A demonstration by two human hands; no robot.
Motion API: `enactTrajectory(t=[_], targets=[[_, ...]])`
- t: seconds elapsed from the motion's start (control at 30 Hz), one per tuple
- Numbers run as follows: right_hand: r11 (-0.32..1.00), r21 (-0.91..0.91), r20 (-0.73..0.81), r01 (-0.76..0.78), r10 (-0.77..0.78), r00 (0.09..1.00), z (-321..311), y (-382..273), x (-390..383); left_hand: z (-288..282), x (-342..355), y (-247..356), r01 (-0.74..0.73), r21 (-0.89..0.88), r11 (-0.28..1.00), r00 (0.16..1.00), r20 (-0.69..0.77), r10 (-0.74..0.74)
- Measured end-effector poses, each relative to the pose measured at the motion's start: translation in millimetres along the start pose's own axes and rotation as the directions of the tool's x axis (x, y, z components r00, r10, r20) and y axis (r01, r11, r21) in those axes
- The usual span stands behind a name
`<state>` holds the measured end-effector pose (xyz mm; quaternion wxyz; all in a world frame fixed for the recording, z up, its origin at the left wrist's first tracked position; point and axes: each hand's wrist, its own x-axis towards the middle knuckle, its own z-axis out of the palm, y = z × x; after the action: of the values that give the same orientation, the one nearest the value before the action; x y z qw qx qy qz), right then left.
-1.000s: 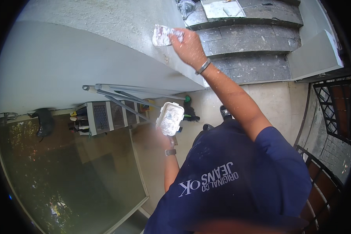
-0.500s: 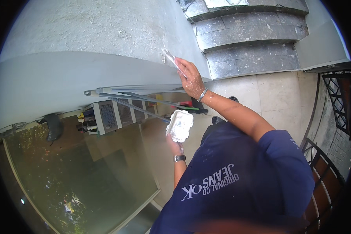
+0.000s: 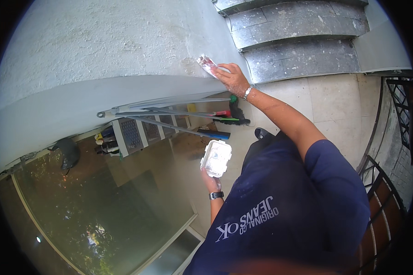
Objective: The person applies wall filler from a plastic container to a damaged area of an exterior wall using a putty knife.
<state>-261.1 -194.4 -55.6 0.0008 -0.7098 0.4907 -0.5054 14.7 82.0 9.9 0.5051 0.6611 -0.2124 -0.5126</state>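
My right hand (image 3: 234, 79) is closed on a flat putty scraper (image 3: 207, 65) smeared with white paste. The scraper is at the rough white wall (image 3: 124, 43), beside a greyish patch (image 3: 191, 67) near its rounded lower edge; whether the blade touches is hard to tell. Lower down, my left hand (image 3: 210, 180) grips the near end of a white plastic tub (image 3: 216, 158). White paste coats the inside of the tub. Specks of white dot both hands. The left palm is partly hidden under the tub.
Grey stone steps (image 3: 303, 57) spattered with white rise at the top right. Long-handled brooms (image 3: 170, 112) lean below the wall, close to the tub. A slatted rack (image 3: 131, 135) stands beside a large glass pane (image 3: 119, 206). A dark metal gate (image 3: 381, 206) is at the right.
The scraper has turned from nearly edge-on to showing its flat face and shifted slightly right of the patch. The tub sits slightly lower and further right in view; the whole view has shifted.
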Motion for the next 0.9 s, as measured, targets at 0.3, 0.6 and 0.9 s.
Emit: enactTrajectory(t=[0.3, 0.6, 0.9], targets=[[0.857, 0.339, -0.159, -0.388, 0.459, 0.874, -34, -94, 32, 0, 13, -18, 0.029, 0.009, 1.0, 0.999, 0.033, -0.029], [0.848, 0.344, -0.061, -0.403, 0.448, 0.892, -63, -130, 65, 10, 11, -15, 0.074, 0.011, 0.997, 0.996, 0.054, -0.075], [0.501, 0.606, 0.076, -0.618, 0.737, 0.672, -107, -61, 73, 15, 9, -11, 0.067, 0.014, 0.998, 0.996, 0.055, -0.068]])
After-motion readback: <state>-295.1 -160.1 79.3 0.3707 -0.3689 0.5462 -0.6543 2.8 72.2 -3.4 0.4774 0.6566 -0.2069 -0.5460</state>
